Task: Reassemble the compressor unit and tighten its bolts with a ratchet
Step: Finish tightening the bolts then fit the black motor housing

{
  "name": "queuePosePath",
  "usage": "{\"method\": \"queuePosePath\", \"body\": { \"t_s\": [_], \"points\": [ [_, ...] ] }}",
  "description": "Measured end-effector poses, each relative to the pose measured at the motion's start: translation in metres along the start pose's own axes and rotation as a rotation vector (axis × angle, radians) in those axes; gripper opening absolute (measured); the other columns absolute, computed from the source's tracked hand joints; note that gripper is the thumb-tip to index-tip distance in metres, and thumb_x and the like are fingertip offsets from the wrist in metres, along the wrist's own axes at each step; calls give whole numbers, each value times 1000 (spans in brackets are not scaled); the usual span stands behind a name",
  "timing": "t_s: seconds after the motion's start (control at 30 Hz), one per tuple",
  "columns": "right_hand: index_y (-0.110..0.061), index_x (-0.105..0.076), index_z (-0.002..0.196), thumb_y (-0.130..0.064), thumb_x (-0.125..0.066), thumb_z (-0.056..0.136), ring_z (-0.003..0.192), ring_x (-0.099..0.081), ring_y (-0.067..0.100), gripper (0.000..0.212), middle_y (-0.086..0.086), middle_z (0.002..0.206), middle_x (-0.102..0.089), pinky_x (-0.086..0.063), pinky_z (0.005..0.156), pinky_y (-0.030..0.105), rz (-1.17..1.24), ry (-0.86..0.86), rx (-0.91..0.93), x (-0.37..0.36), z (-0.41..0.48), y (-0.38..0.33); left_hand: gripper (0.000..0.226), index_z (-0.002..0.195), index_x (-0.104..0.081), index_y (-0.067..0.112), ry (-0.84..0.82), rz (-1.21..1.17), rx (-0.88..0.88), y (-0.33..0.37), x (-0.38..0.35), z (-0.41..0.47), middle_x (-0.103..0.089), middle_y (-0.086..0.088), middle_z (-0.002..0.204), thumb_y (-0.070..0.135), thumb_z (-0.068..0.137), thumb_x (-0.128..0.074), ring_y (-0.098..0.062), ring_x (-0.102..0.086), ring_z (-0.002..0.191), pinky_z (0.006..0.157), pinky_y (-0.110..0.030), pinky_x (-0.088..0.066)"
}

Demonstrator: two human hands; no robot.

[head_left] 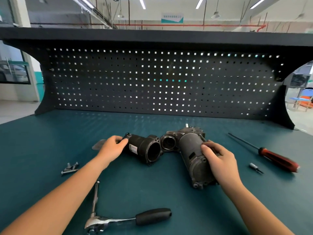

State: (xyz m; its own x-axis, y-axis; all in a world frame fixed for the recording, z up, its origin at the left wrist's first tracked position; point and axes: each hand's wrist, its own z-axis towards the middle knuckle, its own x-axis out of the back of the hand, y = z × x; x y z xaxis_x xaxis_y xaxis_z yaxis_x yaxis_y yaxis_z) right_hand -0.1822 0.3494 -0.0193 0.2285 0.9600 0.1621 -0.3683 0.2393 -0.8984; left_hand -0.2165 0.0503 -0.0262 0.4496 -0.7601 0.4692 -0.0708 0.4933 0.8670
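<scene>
One ratchet (118,219) lies nearest me on the teal bench top (160,187), with its black grip to the right and its head to the left. An extension bar (95,197) runs from the head toward the far side. Farther out on the left, a small cluster of bolts (70,168) lies loose. On the right, a short driver bit (254,167) lies alone. At mid-bench the compressor is in two sections, their open round ends just beside each other. My left hand (112,147) grips the left end of the black cylinder housing (145,148), fingers curled round it. My right hand (218,158) clasps the grey motor body (191,155), thumb on top and fingers wrapped over its right side. A flat grey plate (98,144) shows partly beneath the left hand. A red-handled screwdriver (277,160) lies to the right, well apart. A black pegboard (160,82) closes the far edge.
</scene>
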Motion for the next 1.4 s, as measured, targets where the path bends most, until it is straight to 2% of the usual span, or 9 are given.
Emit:
{"method": "queuePosePath", "body": {
  "t_s": [0.1, 0.27, 0.67, 0.77, 0.9, 1.0, 1.1, 1.23, 1.4],
  "points": [
    [-34, -66, 81, -23, -62, 87, 97, -56, 8, 13, -12, 103, -63, -37, 74, 16, -15, -4, -16, 1, 1, 1, 27, 98, -59, 12, 12, -107, 90, -1, 3, 2, -61, -4, 104, 38, 91, -57, -20, -54, 94, 91, -34, -47],
    [-37, -65, 78, -25, -61, 87, 87, -57, -5, 15, -26, 92, -62, -37, 65, 2, -35, -9, -19, 1, 0, 0, 43, 94, -66, 12, -100, 128, 28, 6, 0, -7, -65, -3, 95, 52, 89, -51, -8, -53, 77, 63, -18, -37],
    [-34, -67, 78, -28, -64, 84, 79, -59, -10, 8, -33, 74, -63, -42, 68, 8, -24, -46, -25, 5, 2, 3, 23, 104, -56, 17, -225, -102, -119, 6, -12, -29, -62, 6, 101, 32, 88, -62, -12, -57, 102, 83, -23, -41],
    [-33, -66, 95, -34, -66, 83, 97, -59, 3, 12, -21, 96, -66, -46, 84, 19, -7, -33, -84, 6, 1, 4, 49, 131, -45, 21, -262, -203, -82, 5, -8, -31, -53, -2, 117, 26, 87, -65, -12, -51, 110, 93, -24, -35],
    [-29, -44, 134, -50, -67, 77, 115, -51, 13, 66, -2, 133, -51, -39, 94, 29, -4, -90, -199, 9, -2, -1, 38, 125, -51, 29, -316, -227, -73, 8, 3, -30, -58, -1, 114, 20, 90, -61, -14, -55, 106, 93, -29, -44],
    [-31, -23, 146, -52, -71, 69, 132, -37, 16, 93, -5, 150, -31, -34, 102, 33, -223, 18, 14, 10, -11, -9, 30, 121, -54, 32, -295, -48, -174, 6, 9, -29, -55, 4, 104, 17, 98, -46, -7, -50, 97, 82, -21, -44],
    [-29, -20, 148, -63, -65, 63, 140, -24, 17, 102, -5, 155, -19, -28, 111, 48, -435, 108, 288, 5, -22, -19, 21, 114, -57, 35, -339, 69, -263, 5, 13, -29, -53, 13, 121, 28, 97, -46, -3, -43, 116, 98, -20, -31],
    [-36, -18, 147, -66, -68, 63, 141, -15, 23, 102, -5, 158, -2, -35, 105, 44, -826, -146, 215, 0, -25, -21, 47, 113, -43, 48, -517, 284, -371, 4, 20, -33, -50, 22, 120, 36, 78, -72, -1, -45, 116, 100, -19, -32],
    [-28, -43, 132, -60, -67, 69, 120, -44, 21, 75, -6, 134, -44, -42, 81, 30, -904, -93, 188, -2, -24, -18, 43, 103, -46, 38, -281, 454, -406, 6, 23, -31, -49, 16, 105, 45, 72, -74, -4, -47, 98, 72, -10, -32]
  ]
}}
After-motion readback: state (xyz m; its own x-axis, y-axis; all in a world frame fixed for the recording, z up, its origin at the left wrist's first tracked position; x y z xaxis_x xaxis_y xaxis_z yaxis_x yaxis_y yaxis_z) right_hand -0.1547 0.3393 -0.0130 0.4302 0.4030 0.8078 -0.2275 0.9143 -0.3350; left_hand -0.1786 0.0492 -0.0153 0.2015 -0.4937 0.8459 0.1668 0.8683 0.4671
